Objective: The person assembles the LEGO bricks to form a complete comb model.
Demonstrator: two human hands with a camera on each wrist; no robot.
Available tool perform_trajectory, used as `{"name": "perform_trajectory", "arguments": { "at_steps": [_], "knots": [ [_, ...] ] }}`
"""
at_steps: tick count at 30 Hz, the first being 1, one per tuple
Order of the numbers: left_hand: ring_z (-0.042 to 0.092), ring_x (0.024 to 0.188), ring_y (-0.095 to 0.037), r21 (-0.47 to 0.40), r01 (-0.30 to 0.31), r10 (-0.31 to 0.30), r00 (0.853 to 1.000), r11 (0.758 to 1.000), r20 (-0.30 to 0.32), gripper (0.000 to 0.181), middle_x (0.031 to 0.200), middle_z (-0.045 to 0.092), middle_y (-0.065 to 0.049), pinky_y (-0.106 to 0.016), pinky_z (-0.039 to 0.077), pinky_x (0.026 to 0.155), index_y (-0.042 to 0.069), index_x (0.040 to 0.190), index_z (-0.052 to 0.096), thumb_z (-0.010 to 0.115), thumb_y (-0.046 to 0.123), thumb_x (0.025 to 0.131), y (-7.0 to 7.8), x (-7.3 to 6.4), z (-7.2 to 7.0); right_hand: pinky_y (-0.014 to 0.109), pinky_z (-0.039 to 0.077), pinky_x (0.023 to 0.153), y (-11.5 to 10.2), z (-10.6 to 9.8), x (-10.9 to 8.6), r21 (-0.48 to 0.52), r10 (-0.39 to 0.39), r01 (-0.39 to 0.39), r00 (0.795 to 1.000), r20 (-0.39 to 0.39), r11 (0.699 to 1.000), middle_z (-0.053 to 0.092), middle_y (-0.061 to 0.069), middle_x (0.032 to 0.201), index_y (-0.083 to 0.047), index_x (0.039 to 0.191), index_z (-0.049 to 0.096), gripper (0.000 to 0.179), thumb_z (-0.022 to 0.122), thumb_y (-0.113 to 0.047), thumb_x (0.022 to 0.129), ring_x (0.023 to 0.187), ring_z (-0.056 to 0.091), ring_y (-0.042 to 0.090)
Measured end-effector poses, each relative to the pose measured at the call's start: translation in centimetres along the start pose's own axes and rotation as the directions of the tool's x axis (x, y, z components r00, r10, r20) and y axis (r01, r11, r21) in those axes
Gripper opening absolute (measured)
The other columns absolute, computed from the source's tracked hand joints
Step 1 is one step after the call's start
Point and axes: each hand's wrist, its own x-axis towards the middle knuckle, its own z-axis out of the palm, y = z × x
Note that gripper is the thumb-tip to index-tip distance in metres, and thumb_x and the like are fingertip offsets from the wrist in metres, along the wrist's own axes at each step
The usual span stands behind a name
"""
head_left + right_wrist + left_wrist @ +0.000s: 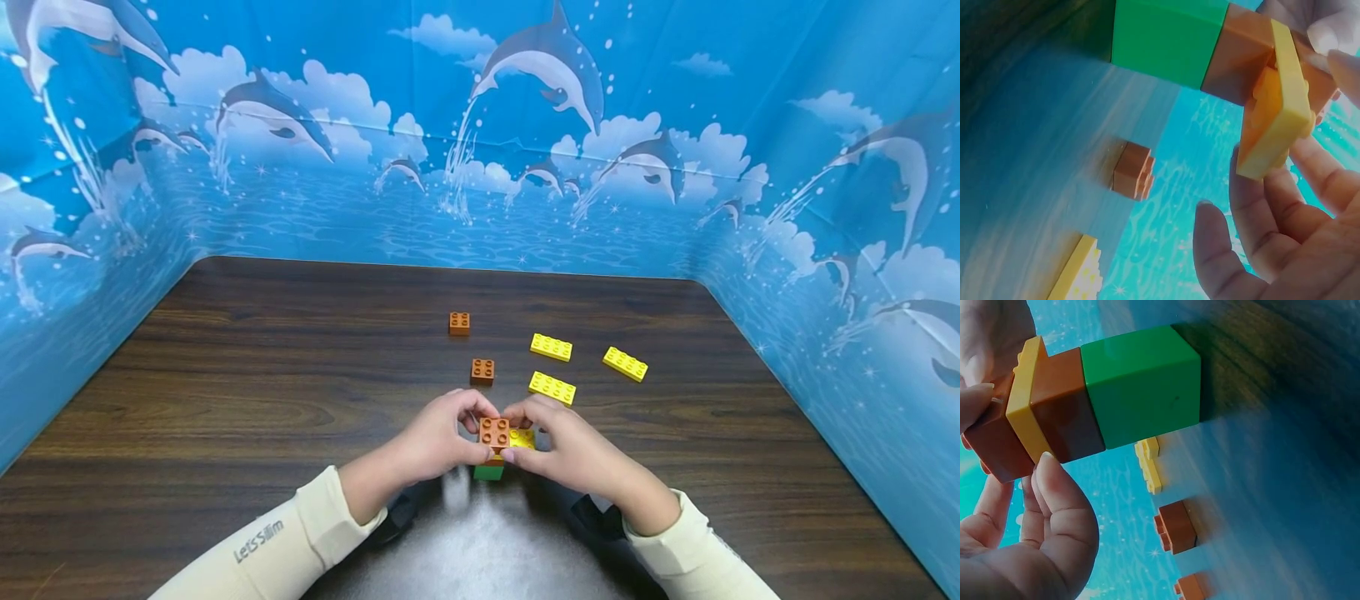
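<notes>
In front of me stands a small tower of toy building bricks. At its bottom is a green block (1144,387), then a brown brick (1066,403), then a yellow plate (1275,125) jutting out to the right. A top brown brick (494,432) sits over the plate's left part. My left hand (442,433) holds the tower's upper part from the left, its thumb low on the front at the plate's edge. From the right, my right hand (566,442) pinches the top brick, thumb in front and fingers behind. The fingers' far contacts are partly hidden.
Beyond the hands lie two loose brown bricks, a nearer one (483,372) and a farther one (459,323). Three yellow plates (552,387) (551,347) (625,364) lie to the right. A blue dolphin-print curtain (450,225) surrounds the dark wooden table (262,375).
</notes>
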Motion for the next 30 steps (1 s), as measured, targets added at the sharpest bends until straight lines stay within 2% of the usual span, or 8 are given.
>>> {"name": "perform_trajectory", "arguments": {
  "at_steps": [9,21,26,30],
  "knots": [
    [0.05,0.084,-0.018,-0.058,0.009,-0.009,1.0,0.998,-0.003,0.029,0.092,0.056,-0.005,-0.03,0.045,0.065,0.005,0.099,0.063,0.076,0.002,0.073,-0.35,0.04,-0.07,0.048,0.046,0.09,0.0,0.27,0.01,0.069,0.032,-0.031,0.999,-0.022,0.997,0.06,-0.008,0.104,-0.016,0.114,0.062,0.026,0.065,-0.03,0.092,0.097,0.055,0.012],
    [0.05,0.081,-0.019,-0.095,-0.002,0.004,1.0,0.995,0.022,0.029,0.09,0.056,-0.006,-0.029,0.044,0.062,0.003,0.098,0.062,0.076,0.002,0.073,-0.69,0.29,-0.14,0.047,0.047,0.088,0.27,0.3,0.0,0.04,0.012,-0.011,1.0,-0.02,0.999,0.06,-0.008,0.102,-0.015,0.113,0.064,0.027,0.064,-0.033,0.093,0.095,0.055,0.011],
    [0.05,0.08,-0.02,-0.152,0.036,-0.031,0.999,0.988,0.036,0.03,0.087,0.055,-0.008,-0.03,0.044,0.061,0.002,0.099,0.061,0.076,0.001,0.074,-0.9,0.41,-0.05,0.047,0.048,0.088,0.33,0.19,0.14,0.033,0.006,-0.005,1.0,-0.012,0.999,0.06,-0.007,0.102,-0.014,0.111,0.063,0.026,0.065,-0.032,0.092,0.094,0.056,0.01],
    [0.05,0.079,-0.021,-0.22,0.081,-0.072,0.996,0.972,0.051,0.033,0.086,0.054,-0.009,-0.029,0.043,0.06,0.001,0.102,0.059,0.076,0.0,0.073,-0.96,0.35,0.09,0.047,0.047,0.089,0.38,0.1,0.19,0.057,0.033,-0.033,0.999,0.003,0.998,0.06,-0.007,0.101,-0.014,0.111,0.064,0.027,0.067,-0.031,0.091,0.093,0.056,0.01]
  ]
}}
